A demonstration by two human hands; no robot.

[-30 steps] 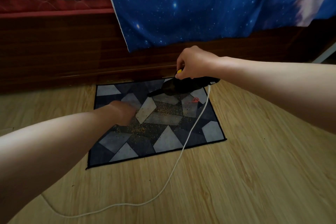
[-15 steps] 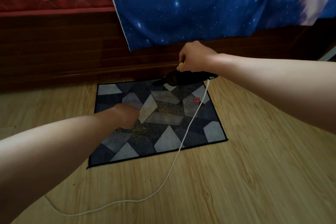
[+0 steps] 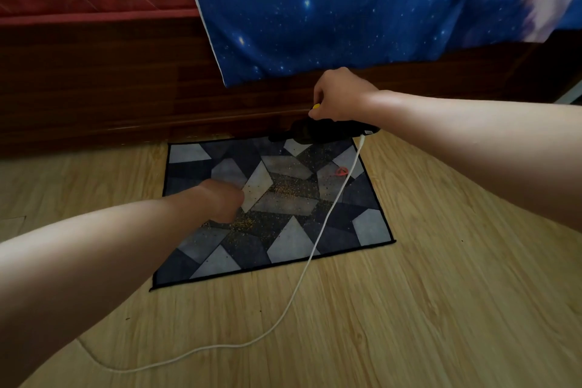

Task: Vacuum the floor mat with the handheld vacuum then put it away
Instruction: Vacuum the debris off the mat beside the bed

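A white cord (image 3: 293,297) is seen trailing over the wooden floor (image 3: 425,309) and across the floor mat (image 3: 370,227), over whose left half the left hand (image 3: 220,200) is held, fingers turned out of sight, so their set cannot be told. Yellow grains (image 3: 293,189) are scattered over the mat's middle. At the mat's far edge the black handheld vacuum (image 3: 318,132) is held level, nozzle leftward, with the right hand (image 3: 340,94) clamped around its top, before a dark bed frame (image 3: 110,88) draped by a starry blue sheet (image 3: 315,9)
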